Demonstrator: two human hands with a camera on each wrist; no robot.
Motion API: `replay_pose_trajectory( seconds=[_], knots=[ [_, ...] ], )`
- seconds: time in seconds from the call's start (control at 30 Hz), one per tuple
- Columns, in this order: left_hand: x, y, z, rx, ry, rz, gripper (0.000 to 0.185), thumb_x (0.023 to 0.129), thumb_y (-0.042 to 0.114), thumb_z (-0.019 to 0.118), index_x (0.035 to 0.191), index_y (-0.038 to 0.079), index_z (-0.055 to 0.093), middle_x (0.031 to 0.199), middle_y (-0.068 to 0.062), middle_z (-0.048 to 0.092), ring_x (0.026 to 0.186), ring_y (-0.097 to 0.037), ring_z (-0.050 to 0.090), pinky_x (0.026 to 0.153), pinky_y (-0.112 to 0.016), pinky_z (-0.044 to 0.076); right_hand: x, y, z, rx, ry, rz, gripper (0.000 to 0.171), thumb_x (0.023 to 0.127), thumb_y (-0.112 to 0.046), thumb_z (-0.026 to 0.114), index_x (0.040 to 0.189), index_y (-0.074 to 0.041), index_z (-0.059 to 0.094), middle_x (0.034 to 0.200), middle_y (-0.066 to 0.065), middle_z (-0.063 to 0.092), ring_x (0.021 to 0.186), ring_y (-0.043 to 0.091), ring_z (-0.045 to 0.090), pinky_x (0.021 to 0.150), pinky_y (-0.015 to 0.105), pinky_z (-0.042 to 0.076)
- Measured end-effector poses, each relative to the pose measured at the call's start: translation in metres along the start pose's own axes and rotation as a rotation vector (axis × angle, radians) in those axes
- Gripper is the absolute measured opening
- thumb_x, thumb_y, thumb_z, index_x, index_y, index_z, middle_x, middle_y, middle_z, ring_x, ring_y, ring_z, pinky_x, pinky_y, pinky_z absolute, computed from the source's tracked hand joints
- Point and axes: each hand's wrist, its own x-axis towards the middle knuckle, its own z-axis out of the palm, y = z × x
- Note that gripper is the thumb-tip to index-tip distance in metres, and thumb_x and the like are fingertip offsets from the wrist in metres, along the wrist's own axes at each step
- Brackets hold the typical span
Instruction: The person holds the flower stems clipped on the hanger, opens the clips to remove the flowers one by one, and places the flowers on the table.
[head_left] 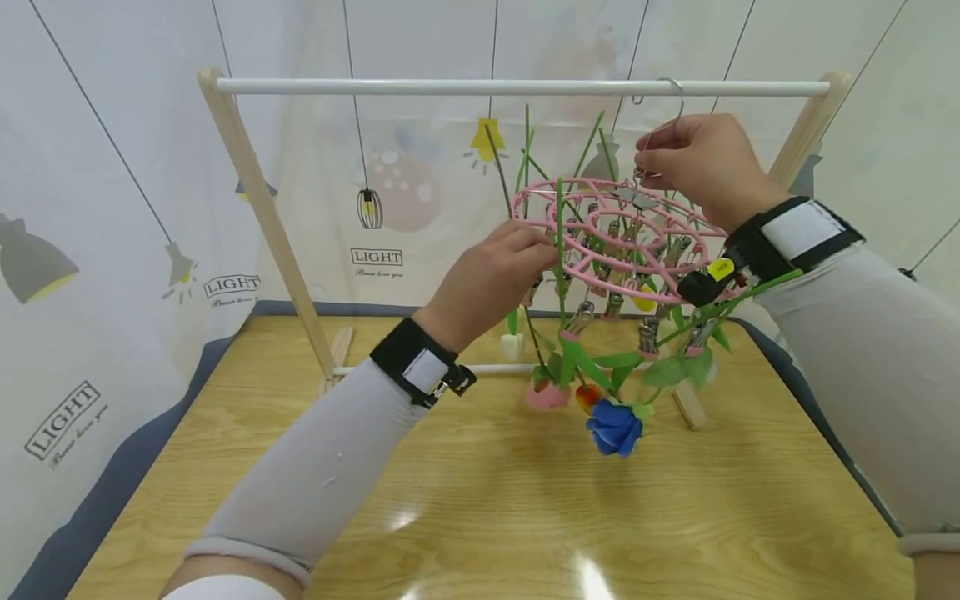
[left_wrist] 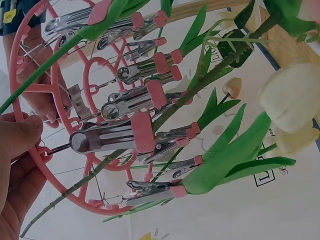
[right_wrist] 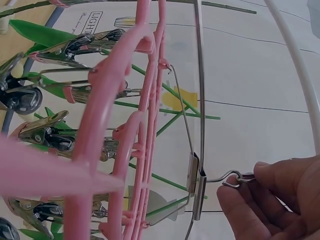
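A pink round clip hanger [left_wrist: 41, 88] carries several metal clips [left_wrist: 107, 139] with pink tips. Artificial flowers hang head down from the clips, among them a blue rose [head_left: 615, 429], a pink flower [head_left: 547, 395] and a white tulip [left_wrist: 292, 95]. My left hand [head_left: 495, 268] grips the hanger's outer ring at its left side, thumb and fingers about the rim. Above the ring, my right hand [head_left: 701, 162] pinches the lower end of the metal hook [head_left: 681, 104]. The hook's curve passes over the white rod [head_left: 450, 87].
Wooden posts [head_left: 262, 208] hold up the rod at both ends, and a lower white bar [head_left: 495, 368] runs between them. The rack stands on a wood-grain table [head_left: 420, 517]. Behind it hangs a cloth backdrop [head_left: 300, 167] printed with lamps.
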Motion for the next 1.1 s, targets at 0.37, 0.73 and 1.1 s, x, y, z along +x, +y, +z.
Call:
replay_pose_trajectory(
  seconds=[0.37, 0.73, 1.1],
  knots=[
    [0.000, -0.001, 0.001, 0.019, -0.002, 0.025, 0.015, 0.102, -0.001, 0.062, 0.109, 0.005, 0.074, 0.113, -0.008, 0.074, 0.115, -0.023, 0.066, 0.102, -0.022, 0.055, 0.003, -0.002, 0.003, 0.000, 0.008, 0.010, 0.027, 0.103, -0.018, 0.065, 0.125, -0.004, 0.064, 0.102, -0.006, 0.065, 0.085, 0.002, 0.069, 0.075, 0.012, 0.059],
    [-0.003, -0.007, 0.000, 0.019, -0.009, 0.022, 0.016, 0.101, -0.002, 0.063, 0.109, 0.005, 0.074, 0.114, -0.008, 0.074, 0.115, -0.023, 0.066, 0.103, -0.022, 0.054, 0.007, -0.004, 0.009, 0.045, 0.004, 0.007, 0.023, 0.102, -0.016, 0.066, 0.122, -0.003, 0.064, 0.100, -0.006, 0.066, 0.085, 0.004, 0.071, 0.076, 0.014, 0.060],
    [-0.015, -0.014, -0.005, 0.066, 0.012, 0.031, 0.019, 0.098, -0.005, 0.063, 0.110, 0.005, 0.074, 0.112, -0.008, 0.074, 0.114, -0.024, 0.066, 0.103, -0.024, 0.055, 0.010, -0.009, 0.025, 0.011, -0.011, -0.025, 0.030, 0.103, -0.015, 0.064, 0.128, 0.001, 0.062, 0.107, -0.004, 0.063, 0.091, 0.006, 0.069, 0.080, 0.014, 0.060]
  ],
)
